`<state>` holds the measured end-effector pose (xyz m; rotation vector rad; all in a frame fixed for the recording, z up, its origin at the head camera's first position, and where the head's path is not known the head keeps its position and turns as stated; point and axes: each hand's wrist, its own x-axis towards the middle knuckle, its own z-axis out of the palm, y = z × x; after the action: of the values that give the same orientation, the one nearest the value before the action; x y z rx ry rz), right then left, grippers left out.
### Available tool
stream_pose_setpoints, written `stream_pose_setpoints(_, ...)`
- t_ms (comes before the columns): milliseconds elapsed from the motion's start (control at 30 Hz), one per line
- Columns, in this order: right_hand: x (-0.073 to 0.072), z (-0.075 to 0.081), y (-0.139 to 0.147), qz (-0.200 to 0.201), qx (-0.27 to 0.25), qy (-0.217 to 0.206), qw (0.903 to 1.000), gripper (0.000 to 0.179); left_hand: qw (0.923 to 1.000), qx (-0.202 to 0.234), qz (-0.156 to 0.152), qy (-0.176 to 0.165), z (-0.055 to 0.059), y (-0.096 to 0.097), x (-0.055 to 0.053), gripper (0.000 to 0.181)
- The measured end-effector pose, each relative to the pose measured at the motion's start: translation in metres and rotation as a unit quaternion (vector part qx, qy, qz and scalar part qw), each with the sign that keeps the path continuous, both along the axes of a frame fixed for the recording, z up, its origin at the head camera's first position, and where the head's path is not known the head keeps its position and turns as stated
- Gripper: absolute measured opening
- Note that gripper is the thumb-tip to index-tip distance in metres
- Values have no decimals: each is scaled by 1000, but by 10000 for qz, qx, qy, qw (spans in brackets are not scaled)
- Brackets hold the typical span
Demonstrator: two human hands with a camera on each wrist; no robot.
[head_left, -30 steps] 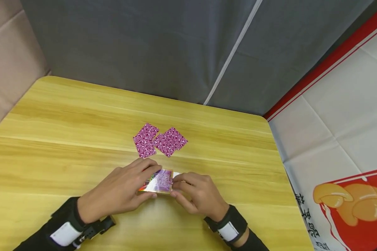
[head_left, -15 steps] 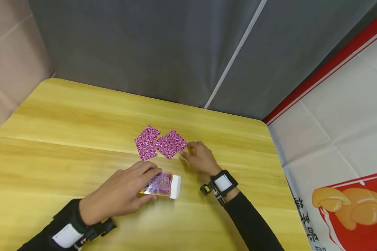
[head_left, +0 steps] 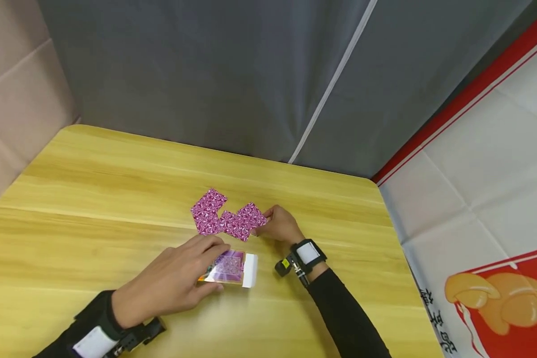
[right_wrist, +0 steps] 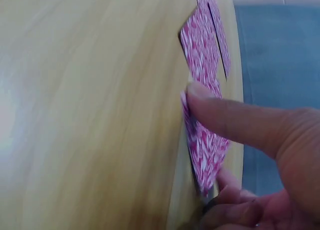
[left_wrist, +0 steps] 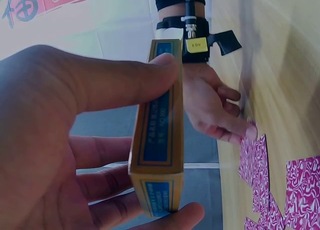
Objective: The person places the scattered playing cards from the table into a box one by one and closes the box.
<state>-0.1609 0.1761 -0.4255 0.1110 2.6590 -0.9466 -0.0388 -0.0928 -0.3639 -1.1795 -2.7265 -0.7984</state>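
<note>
Beginning at the right grip point(head_left: 281, 226), we see its thumb and fingers pinching the right-hand end of a magenta-and-white patterned card point(head_left: 252, 215), with the thumb lying against the edge in the right wrist view. That card reaches out to the left of the right grip, overlapping a second patterned card point(head_left: 232, 225) that slants toward the near side. The left grip point(head_left: 174, 278), nearer to us, grasps a small card box point(head_left: 230, 267) between the thumb on its near side and the fingers on its far side; the box sticks out to the right, purple face up, with a white flap point(head_left: 250, 271) at its right end. Beyond the left grip, more overlapping patterned cards point(head_left: 207, 211) lie on the yellow wood-grain desk point(head_left: 116, 199). Around each wrist we find a black strap, and behind the far edge we see a grey curtain point(head_left: 197, 74) hanging.
</note>
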Motion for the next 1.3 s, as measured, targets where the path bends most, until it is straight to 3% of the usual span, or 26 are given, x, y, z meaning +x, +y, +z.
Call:
stream_pose_setpoints(133, 9, 1, 16, -5, -284, 237, 9993, 31, 10000, 5, 8, -11, -2, -2, -1, 61)
stream_pose_setpoints(233, 24, 6, 28, -166, -1173, 410, 9921, 17, 10000, 8, 24, -51, -4, -3, -1, 61)
stream_pose_setpoints(300, 40, 14, 35, -331, -2134, 351, 9758, 13, 10000, 14, 60, -46, -4, -4, -2, 60)
stream_pose_setpoints(367, 60, 23, 42, -507, -2981, 232, 9529, 15, 9999, 31, 100, -18, -5, -4, -3, 61)
stream_pose_setpoints(433, 80, 33, 45, -554, -3519, 162, 9343, 19, 9999, 58, 155, 4, -5, -5, -4, 62)
stream_pose_setpoints(467, 89, 37, 46, -552, -3630, 182, 9300, 20, 9998, 64, 186, 18, -4, -5, -5, 63)
stream_pose_setpoints(533, 104, 44, 45, -491, -3566, 349, 9323, 22, 9996, 56, 273, 49, -4, -6, -7, 66)
stream_pose_setpoints(600, 114, 48, 42, -412, -3298, 614, 9411, 20, 9994, 23, 359, 17, -3, -7, -9, 68)
stream_pose_setpoints(767, 122, 47, 31, -129, -2683, 1268, 9549, 11, 9991, -20, 394, -135, -4, -7, -12, 70)
stream_pose_setpoints(1067, 121, 42, 19, 960, -2264, 1931, 9499, 6, 9999, 49, 106, -20, -3, -7, -11, 66)
stream_pose_setpoints(1167, 120, 44, 12, 1092, -2294, 1890, 9486, 7, 9999, 105, -11, -47, -3, -5, -11, 64)
stream_pose_setpoints(1300, 119, 41, 7, 1009, -2581, 1661, 9464, 24, 9997, 218, -43, -46, -3, -3, -11, 63)
